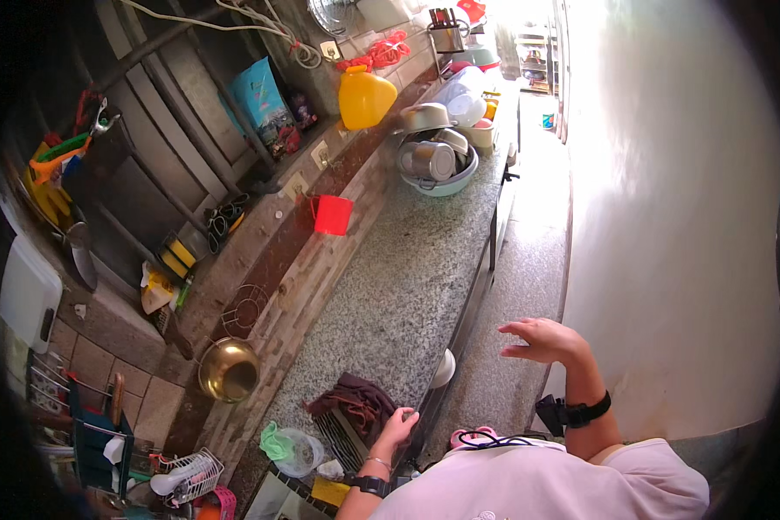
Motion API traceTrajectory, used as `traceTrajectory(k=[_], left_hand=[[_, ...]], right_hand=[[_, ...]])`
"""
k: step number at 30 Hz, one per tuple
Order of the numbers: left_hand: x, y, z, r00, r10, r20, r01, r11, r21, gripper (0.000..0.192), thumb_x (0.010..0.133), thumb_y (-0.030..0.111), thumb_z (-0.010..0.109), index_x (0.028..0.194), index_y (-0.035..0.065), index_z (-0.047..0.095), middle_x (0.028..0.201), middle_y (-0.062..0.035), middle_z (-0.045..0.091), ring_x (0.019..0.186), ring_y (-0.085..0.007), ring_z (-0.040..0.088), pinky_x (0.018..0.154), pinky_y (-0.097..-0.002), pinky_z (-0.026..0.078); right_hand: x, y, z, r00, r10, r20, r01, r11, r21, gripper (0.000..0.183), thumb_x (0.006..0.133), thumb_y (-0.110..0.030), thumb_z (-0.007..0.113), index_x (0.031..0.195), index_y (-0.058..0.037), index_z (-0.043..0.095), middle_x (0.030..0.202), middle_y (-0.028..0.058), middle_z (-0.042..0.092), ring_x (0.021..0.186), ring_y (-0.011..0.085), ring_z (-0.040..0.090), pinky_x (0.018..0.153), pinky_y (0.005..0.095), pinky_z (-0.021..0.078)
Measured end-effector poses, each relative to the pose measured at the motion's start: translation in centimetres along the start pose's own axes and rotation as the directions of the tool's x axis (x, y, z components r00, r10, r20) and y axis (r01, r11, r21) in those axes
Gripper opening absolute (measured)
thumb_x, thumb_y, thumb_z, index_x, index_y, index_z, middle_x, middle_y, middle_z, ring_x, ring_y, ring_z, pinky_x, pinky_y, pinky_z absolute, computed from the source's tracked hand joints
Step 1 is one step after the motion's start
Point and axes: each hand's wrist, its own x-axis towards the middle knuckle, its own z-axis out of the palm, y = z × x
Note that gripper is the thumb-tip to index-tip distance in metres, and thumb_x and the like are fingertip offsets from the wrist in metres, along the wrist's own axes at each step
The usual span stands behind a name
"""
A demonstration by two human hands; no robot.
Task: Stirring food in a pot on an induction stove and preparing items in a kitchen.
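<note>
Near the counter's front edge, my left hand is beside a crumpled dark maroon cloth, with fingers loosely bent and nothing visible in them. My right hand hovers over the floor to the right of the counter, its thumb and fingers apart, empty. A dark ridged panel lies partly under the cloth. To its left stands a clear plastic container with a light green cloth over its rim. Below them is a yellow cloth or sponge. A white rounded object shows at the counter edge.
The speckled granite counter runs away from me. A basin heaped with metal pots stands farther along it. On the wall hang a red mug, a yellow plastic container and a gold-coloured bowl. A wall rises at right.
</note>
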Motion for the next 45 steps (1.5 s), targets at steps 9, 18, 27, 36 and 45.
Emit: traceTrajectory(k=[9, 18, 27, 36, 45], left_hand=[[-1.7, 1.1, -0.2, 0.994, -0.059, 0.089, 0.069, 0.991, -0.119, 0.036, 0.079, 0.031, 0.059, 0.104, 0.0062, 0.05, 0.088, -0.0034, 0.055, 0.072, -0.0112, 0.049, 0.062, -0.0258, 0.042], [-2.1, 2.5, -0.7, 0.969, -0.161, 0.187, 0.179, 0.98, -0.081, 0.04, 0.083, 0.029, 0.054, 0.112, 0.0036, 0.044, 0.107, -0.0071, 0.05, 0.094, -0.0157, 0.049, 0.076, -0.0291, 0.042], [-1.2, 1.4, -0.8, 0.991, -0.068, 0.115, 0.081, 0.99, -0.113, 0.037, 0.079, 0.031, 0.059, 0.106, 0.0067, 0.05, 0.088, -0.004, 0.054, 0.065, -0.0092, 0.047, 0.056, -0.0246, 0.042], [-0.8, 2.5, -1.9, 0.958, -0.093, 0.272, 0.116, 0.991, -0.071, 0.042, 0.079, 0.036, 0.058, 0.108, 0.0069, 0.048, 0.075, -0.0016, 0.049, 0.062, -0.0089, 0.045, 0.055, -0.0235, 0.041], [0.3, 3.6, -3.9, 0.885, -0.194, 0.424, 0.212, 0.977, 0.004, 0.052, 0.08, 0.041, 0.054, 0.119, 0.0077, 0.041, 0.102, -0.0072, 0.049, 0.093, -0.0153, 0.046, 0.073, -0.0302, 0.043]], right_hand=[[-0.5, -0.6, 0.3, 0.999, 0.037, -0.008, -0.037, 0.999, -0.01, 0.051, 0.078, -0.044, 0.053, 0.113, -0.0084, 0.049, 0.104, 0.0171, 0.054, 0.098, 0.0337, 0.05, 0.083, 0.0389, 0.041], [-0.9, -0.5, 0.7, 0.997, 0.073, -0.022, -0.073, 0.997, -0.02, 0.05, 0.078, -0.045, 0.053, 0.113, -0.009, 0.049, 0.103, 0.0177, 0.055, 0.098, 0.0338, 0.05, 0.082, 0.0391, 0.041], [-0.4, -1.9, 0.6, 0.996, 0.085, 0.002, -0.085, 0.996, -0.026, 0.047, 0.079, -0.042, 0.052, 0.113, -0.0097, 0.048, 0.101, 0.0183, 0.055, 0.098, 0.0336, 0.051, 0.082, 0.0389, 0.0411], [2.1, -2.6, 1.0, 0.965, -0.014, -0.261, 0.038, 0.996, 0.085, 0.035, 0.079, -0.03, 0.057, 0.106, -0.0081, 0.053, 0.09, 0.0151, 0.06, 0.084, 0.0297, 0.058, 0.072, 0.0367, 0.0464], [6.0, -3.5, -0.5, 0.819, 0.078, -0.568, 0.13, 0.94, 0.316, 0.017, 0.073, -0.002, 0.06, 0.09, -0.0019, 0.061, 0.079, 0.0111, 0.062, 0.067, 0.0154, 0.061, 0.059, 0.0253, 0.0497]])
